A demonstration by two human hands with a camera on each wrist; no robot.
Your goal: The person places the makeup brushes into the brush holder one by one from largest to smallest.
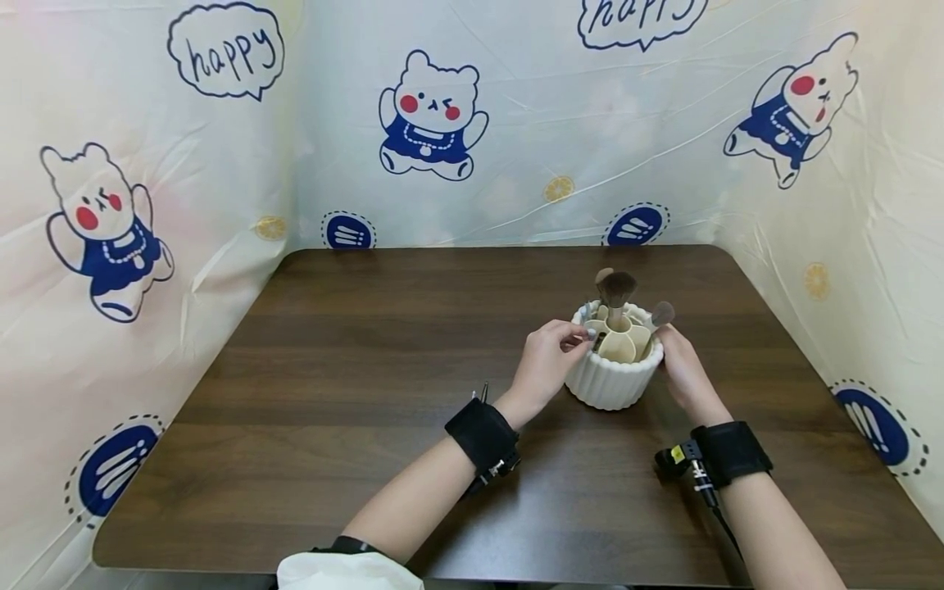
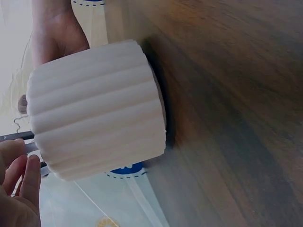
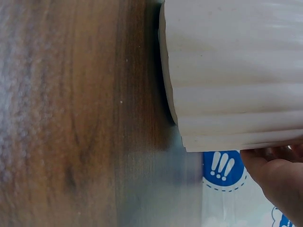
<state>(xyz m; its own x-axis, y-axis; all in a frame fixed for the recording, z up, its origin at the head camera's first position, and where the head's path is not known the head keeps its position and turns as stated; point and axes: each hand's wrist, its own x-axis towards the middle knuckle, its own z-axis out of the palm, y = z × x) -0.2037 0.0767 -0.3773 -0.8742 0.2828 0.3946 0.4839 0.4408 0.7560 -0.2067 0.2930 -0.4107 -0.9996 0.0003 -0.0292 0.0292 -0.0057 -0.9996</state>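
Note:
A white ribbed brush holder (image 1: 614, 383) stands upright on the brown table, with cream dividers (image 1: 618, 347) inside. Makeup brushes stick up from it, among them a dark fluffy brush (image 1: 616, 287) and a paler brush (image 1: 662, 313) by the right rim. At the near left rim, my left hand (image 1: 547, 360) pinches a slim silver-grey item (image 2: 31, 147); its kind is hidden by the fingers. Beside those fingertips a dark handle (image 2: 18, 136) pokes out. My right hand (image 1: 686, 369) grips the holder's right side, its thumb (image 3: 258, 165) against the ribbed wall.
The wood-grain table (image 1: 310, 410) stretches left and in front of the holder. A printed sheet (image 1: 516, 123) with cartoon bears hangs along the back and both sides. Each wrist wears a black strap (image 1: 483, 436) with a small camera, and a cable (image 1: 726, 528) trails from the right one.

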